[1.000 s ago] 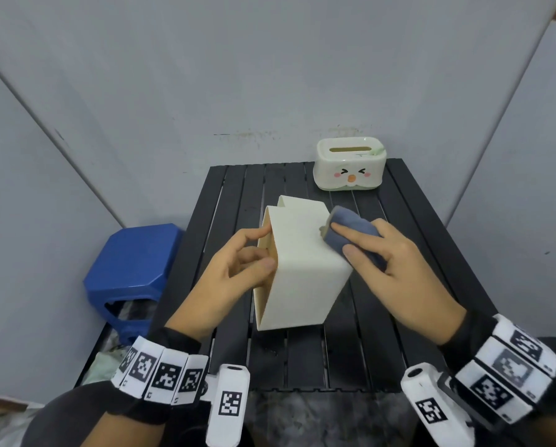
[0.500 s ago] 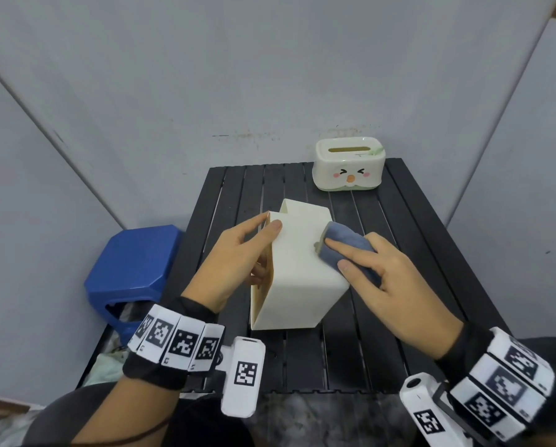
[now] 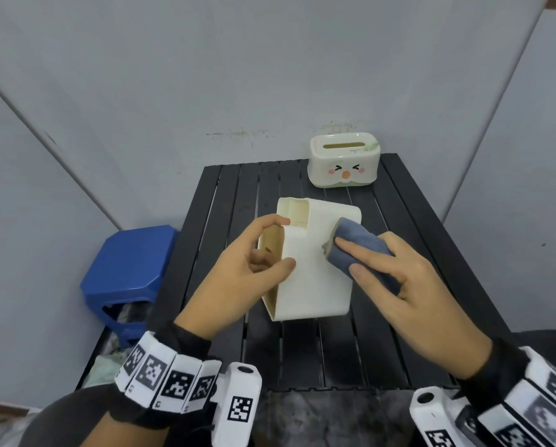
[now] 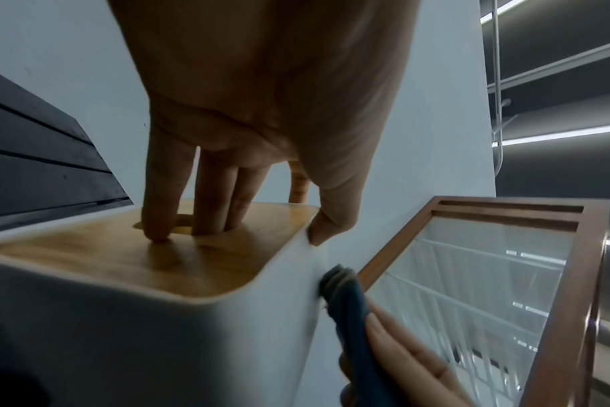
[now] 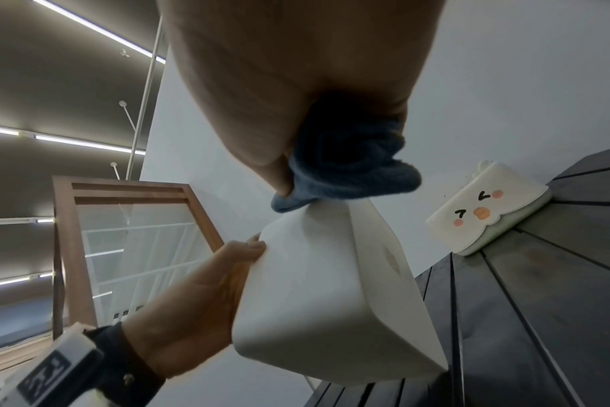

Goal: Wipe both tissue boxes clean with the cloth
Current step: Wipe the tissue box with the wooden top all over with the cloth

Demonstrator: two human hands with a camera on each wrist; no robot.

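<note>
A plain cream tissue box (image 3: 315, 266) with a wooden lid (image 4: 150, 253) is held tipped on its side over the middle of the black slatted table (image 3: 383, 350). My left hand (image 3: 247, 272) grips its left end, fingers in the lid's slot (image 4: 178, 223) and thumb on the upper face. My right hand (image 3: 396, 279) holds a folded blue cloth (image 3: 357, 250) pressed on the box's upper right face (image 5: 331, 247). A second cream tissue box (image 3: 344, 159) with a cartoon face stands upright at the table's far edge (image 5: 484, 206).
A blue plastic stool (image 3: 125, 279) stands on the floor left of the table. Grey wall panels enclose the table at the back and both sides. A wood-framed panel (image 4: 470, 289) shows in the wrist views.
The left hand shifted its hold on the box's left end, and the box turned slightly. The right hand with the cloth slid along the upper face toward the far right edge.
</note>
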